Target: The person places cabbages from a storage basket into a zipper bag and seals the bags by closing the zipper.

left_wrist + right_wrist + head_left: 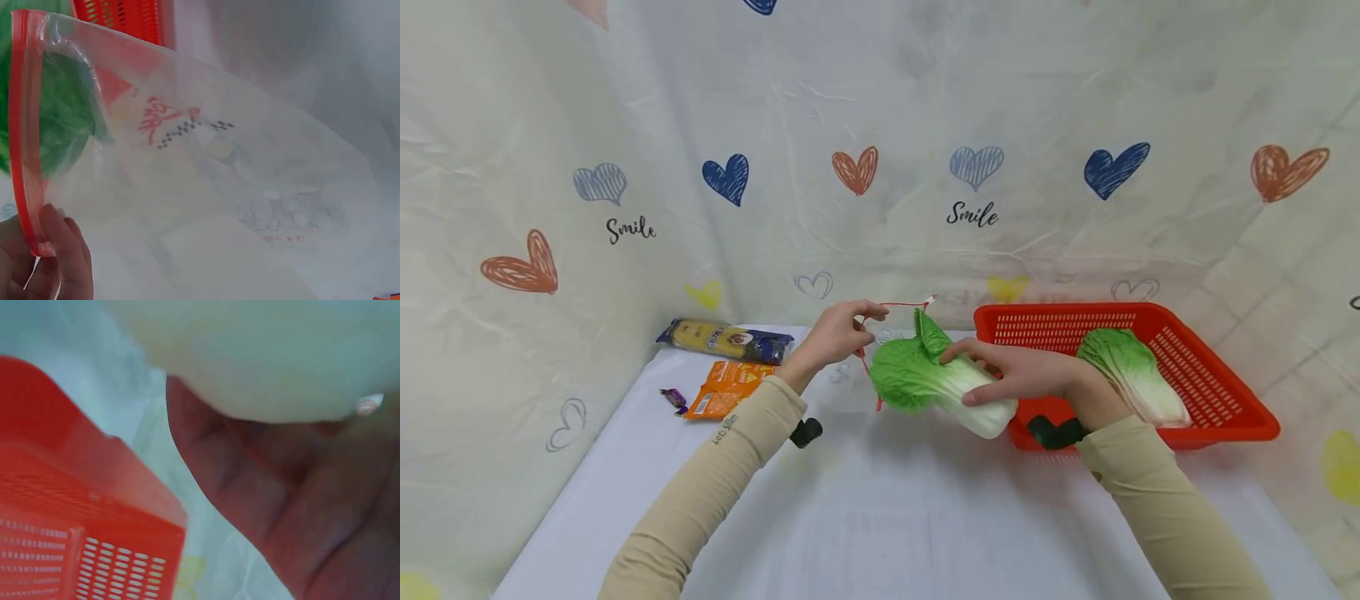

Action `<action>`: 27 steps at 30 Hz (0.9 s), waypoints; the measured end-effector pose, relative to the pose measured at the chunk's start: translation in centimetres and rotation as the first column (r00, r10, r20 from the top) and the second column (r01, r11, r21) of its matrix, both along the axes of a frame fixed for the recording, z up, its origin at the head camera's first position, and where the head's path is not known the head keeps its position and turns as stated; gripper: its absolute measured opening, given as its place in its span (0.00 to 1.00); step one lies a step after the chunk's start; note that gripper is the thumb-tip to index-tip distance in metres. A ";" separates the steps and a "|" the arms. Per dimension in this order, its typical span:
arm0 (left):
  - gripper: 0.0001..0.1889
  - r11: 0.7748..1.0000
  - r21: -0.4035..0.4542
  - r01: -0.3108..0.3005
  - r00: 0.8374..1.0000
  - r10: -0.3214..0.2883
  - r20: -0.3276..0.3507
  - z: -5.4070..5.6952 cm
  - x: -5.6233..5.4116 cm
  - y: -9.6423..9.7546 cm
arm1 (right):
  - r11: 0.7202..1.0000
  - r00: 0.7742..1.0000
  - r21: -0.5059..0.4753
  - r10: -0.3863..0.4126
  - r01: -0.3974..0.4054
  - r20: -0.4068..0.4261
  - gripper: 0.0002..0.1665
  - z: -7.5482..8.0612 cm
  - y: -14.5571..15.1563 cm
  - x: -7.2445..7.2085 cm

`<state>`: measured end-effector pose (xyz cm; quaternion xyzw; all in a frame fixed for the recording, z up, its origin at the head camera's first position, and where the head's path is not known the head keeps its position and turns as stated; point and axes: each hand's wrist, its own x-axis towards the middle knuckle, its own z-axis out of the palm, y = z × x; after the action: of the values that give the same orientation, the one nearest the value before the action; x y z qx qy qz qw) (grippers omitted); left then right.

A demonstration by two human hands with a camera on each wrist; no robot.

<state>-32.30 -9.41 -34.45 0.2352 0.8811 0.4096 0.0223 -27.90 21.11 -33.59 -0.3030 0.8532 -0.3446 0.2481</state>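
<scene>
My left hand [842,333] pinches the red-edged rim of a clear zip bag [206,169]; the bag's mouth stands apart, with its red edge running up and down from my fingers. In my right hand [1011,371] is a napa cabbage [925,375], gripped round its white stem end, its green leaves pointing left at the bag's mouth. Through the film in the left wrist view, part of the green leaves shows; how far they are inside I cannot tell. The right wrist view shows my right hand [269,487] curled under the pale stem.
On the right stands a red basket [1225,433] with a second napa cabbage [1131,375] in it. At the back left lie a blue-and-yellow packet [722,342], an orange packet [722,387] and a small purple wrapped candy [674,400]. A patterned curtain hangs behind the table.
</scene>
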 end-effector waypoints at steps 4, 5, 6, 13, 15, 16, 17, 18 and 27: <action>0.23 0.999 -0.019 0.031 0.999 -0.031 -0.011 0.2 0.1 0.1 | 0.990 0.988 0.052 0.133 -0.129 -0.079 0.30 0.7 -0.8 -0.1; 0.23 0.999 -0.023 0.039 0.999 -0.039 -0.010 0.3 0.1 0.1 | 0.988 0.986 0.069 0.142 -0.136 -0.092 0.29 0.8 -0.9 -0.2; 0.24 0.999 -0.026 0.045 0.999 -0.046 -0.008 0.3 0.2 0.1 | 0.987 0.984 0.088 0.141 -0.132 -0.105 0.28 0.8 -1.0 -0.3; 0.24 0.995 -0.073 0.067 0.998 -0.067 -0.003 -0.1 0.3 -0.1 | 0.987 0.995 0.150 -0.050 0.062 -0.082 0.31 0.6 -1.7 -0.8; 0.24 0.994 -0.092 0.062 0.998 -0.064 -0.015 -0.2 0.3 0.0 | 0.985 0.992 0.125 -0.109 0.116 -0.063 0.33 0.6 -1.8 -0.7; 0.24 0.993 -0.098 0.060 0.998 -0.062 -0.024 -0.2 0.3 0.1 | 0.983 0.988 0.110 -0.140 0.146 -0.060 0.34 0.6 -1.8 -0.7; 0.24 0.993 -0.102 0.059 0.998 -0.063 -0.032 -0.2 0.4 0.2 | 0.980 0.983 0.097 -0.171 0.176 -0.064 0.34 0.6 -1.8 -0.7; 0.24 0.993 -0.102 0.061 0.997 -0.066 -0.039 -0.1 0.4 0.4 | 0.976 0.978 0.085 -0.196 0.202 -0.072 0.35 0.6 -1.8 -0.8; 0.24 0.992 -0.098 0.080 0.994 -0.087 -0.072 0.2 0.6 1.6 | 0.978 0.985 0.128 -0.159 0.167 -0.070 0.33 0.2 -3.0 -1.2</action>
<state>-31.72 -7.79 -34.26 0.2859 0.8892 0.3569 0.0171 -29.13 18.10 -33.36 -0.2248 0.9033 -0.2967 0.2134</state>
